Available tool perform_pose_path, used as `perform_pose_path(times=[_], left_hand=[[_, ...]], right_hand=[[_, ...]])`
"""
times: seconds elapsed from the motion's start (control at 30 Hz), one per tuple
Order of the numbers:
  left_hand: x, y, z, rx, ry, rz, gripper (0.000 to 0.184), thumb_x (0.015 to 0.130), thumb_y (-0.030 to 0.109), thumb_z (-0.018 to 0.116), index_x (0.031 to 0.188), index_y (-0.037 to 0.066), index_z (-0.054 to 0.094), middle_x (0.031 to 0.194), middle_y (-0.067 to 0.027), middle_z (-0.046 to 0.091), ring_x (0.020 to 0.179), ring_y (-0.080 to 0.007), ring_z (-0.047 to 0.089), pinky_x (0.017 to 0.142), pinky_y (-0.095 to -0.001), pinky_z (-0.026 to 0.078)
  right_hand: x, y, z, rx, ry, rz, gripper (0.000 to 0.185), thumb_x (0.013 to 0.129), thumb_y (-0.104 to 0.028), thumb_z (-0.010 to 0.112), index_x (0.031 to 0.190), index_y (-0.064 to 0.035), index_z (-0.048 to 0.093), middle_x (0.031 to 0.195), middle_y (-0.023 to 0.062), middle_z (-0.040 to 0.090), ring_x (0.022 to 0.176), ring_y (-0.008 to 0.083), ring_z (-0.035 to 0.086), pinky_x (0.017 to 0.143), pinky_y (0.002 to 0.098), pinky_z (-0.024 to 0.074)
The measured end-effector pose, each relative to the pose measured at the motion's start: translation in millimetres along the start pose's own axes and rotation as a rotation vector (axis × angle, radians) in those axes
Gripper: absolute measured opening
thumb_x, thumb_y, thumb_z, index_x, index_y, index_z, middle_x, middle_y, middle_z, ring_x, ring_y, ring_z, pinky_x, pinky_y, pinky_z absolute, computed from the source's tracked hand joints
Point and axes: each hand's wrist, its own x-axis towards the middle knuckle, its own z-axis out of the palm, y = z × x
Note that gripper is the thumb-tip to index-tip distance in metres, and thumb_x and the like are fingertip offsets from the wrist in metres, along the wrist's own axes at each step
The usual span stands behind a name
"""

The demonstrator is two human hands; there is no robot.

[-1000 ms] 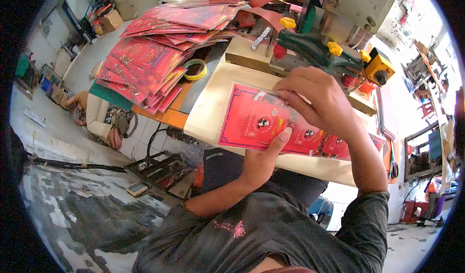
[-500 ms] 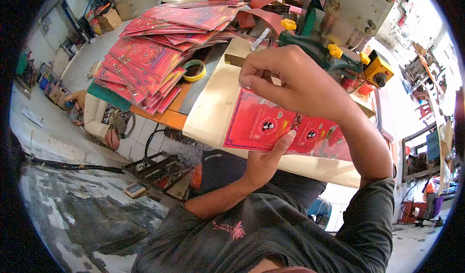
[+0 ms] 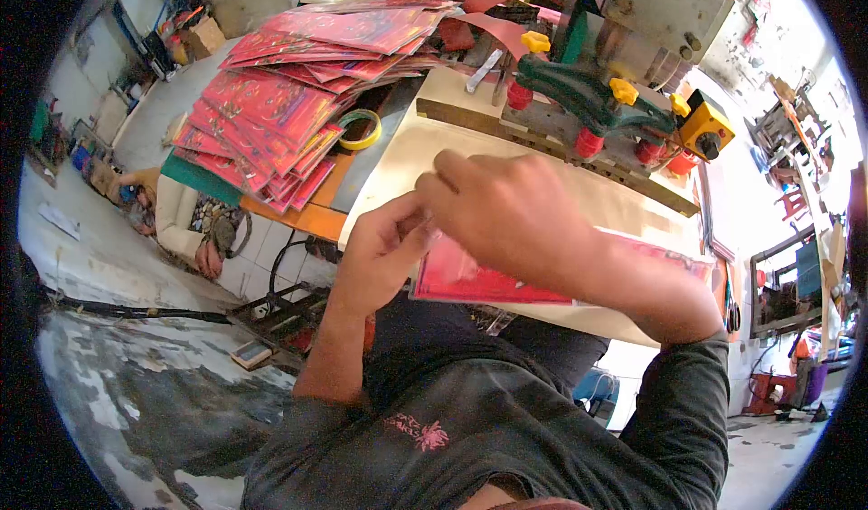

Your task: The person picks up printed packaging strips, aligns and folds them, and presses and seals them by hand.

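Note:
A red printed plastic packet (image 3: 493,281) lies along the front of the cream-coloured work surface, partly covered by my right forearm. My left hand (image 3: 380,248) is closed in a pinch at the packet's upper left corner. Touching or nearly touching it, my right hand (image 3: 506,216) reaches across above the packet with curled fingers. Motion blur and the overlap of the hands hide what the right fingertips hold, if anything. Behind the hands runs a long brass-coloured bar (image 3: 551,154) beneath a machine with a green arm (image 3: 588,89).
A fanned pile of red printed packets (image 3: 271,103) stands left, with a yellow tape roll (image 3: 360,130) beside it. Yellow knobs (image 3: 624,92) and a yellow control box (image 3: 707,132) are on the machine side. Another person's hand (image 3: 209,259) shows at far left.
My right hand has come down and toward me from over the bar. My left hand has left the packet's lower edge and moved up-left to its corner. The packet sits slightly lower.

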Motion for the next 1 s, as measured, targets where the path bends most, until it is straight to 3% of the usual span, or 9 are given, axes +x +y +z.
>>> perform_pose_path(times=[0.07,0.17,0.33,0.53,0.6,0.7,0.77,1.0], left_hand=[[3,-5,-1,0.285,-0.008,0.042,0.029,0.104,0.008,0.057,0.129,-0.006,0.061,0.103,-0.0061,0.069,0.093,-0.007,0.06,0.081,-0.0249,0.05],[3,-14,6,0.38,0.106,0.102,0.022,0.105,0.009,0.056,0.119,-0.007,0.064,0.096,-0.0041,0.068,0.09,-0.0058,0.057,0.077,-0.0244,0.049],[0,-21,22,0.304,0.266,0.267,0.019,0.105,0.009,0.057,0.11,-0.008,0.066,0.091,-0.0025,0.066,0.086,-0.0056,0.056,0.073,-0.0241,0.048],[2,-23,21,0.3,0.263,0.269,0.02,0.105,0.01,0.057,0.109,-0.008,0.066,0.093,-0.0022,0.066,0.086,-0.0059,0.056,0.073,-0.0233,0.047],[1,-23,21,0.29,0.252,0.256,0.021,0.105,0.01,0.057,0.11,-0.009,0.066,0.094,-0.0021,0.066,0.087,-0.006,0.056,0.073,-0.0231,0.047],[0,-25,25,0.39,0.262,0.265,0.023,0.106,0.009,0.056,0.113,-0.01,0.066,0.094,-0.0019,0.066,0.087,-0.0059,0.056,0.072,-0.0227,0.047],[-2,-30,28,0.305,0.347,0.208,0.027,0.101,0.021,0.063,0.101,-0.006,0.068,0.092,-0.0033,0.069,0.087,-0.0106,0.06,0.076,-0.0296,0.049],[0,-31,33,0.343,0.314,0.249,0.029,0.102,0.019,0.061,0.108,-0.008,0.068,0.098,-0.0072,0.071,0.091,-0.0119,0.061,0.082,-0.0299,0.05]], right_hand=[[-2,-10,14,-0.055,0.091,-0.02,0.011,0.082,-0.016,0.063,0.086,-0.0078,0.058,0.08,0.0055,0.056,0.071,0.0209,0.067,0.053,0.0356,0.0526],[-2,-11,21,-0.04,0.143,0.014,0.012,0.078,-0.016,0.064,0.084,-0.0086,0.056,0.079,0.0045,0.054,0.072,0.0184,0.066,0.052,0.0341,0.0517],[-1,-19,23,-0.007,0.202,0.101,0.015,0.076,-0.016,0.064,0.084,-0.0077,0.055,0.08,0.005,0.053,0.074,0.0193,0.065,0.053,0.0343,0.052],[0,-19,31,0.045,0.238,0.17,0.016,0.076,-0.018,0.067,0.082,-0.0049,0.061,0.079,0.0092,0.057,0.072,0.0236,0.067,0.054,0.0363,0.0567],[0,-20,33,0.116,0.17,0.246,0.018,0.078,-0.014,0.067,0.088,-0.0036,0.056,0.085,0.0108,0.056,0.079,0.0281,0.067,0.061,0.0398,0.0555],[-2,-20,35,0.184,0.174,0.294,0.017,0.08,-0.013,0.067,0.088,-0.0021,0.056,0.087,0.0127,0.058,0.078,0.0318,0.067,0.063,0.042,0.0558],[-4,-24,36,0.214,0.193,0.335,0.016,0.082,-0.012,0.066,0.088,-0.0017,0.056,0.086,0.0132,0.058,0.077,0.033,0.067,0.064,0.0427,0.0557],[-7,-20,43,0.279,0.212,0.472,0.014,0.087,-0.013,0.066,0.088,-0.0015,0.058,0.086,0.0148,0.059,0.077,0.0372,0.065,0.065,0.046,0.0545]])
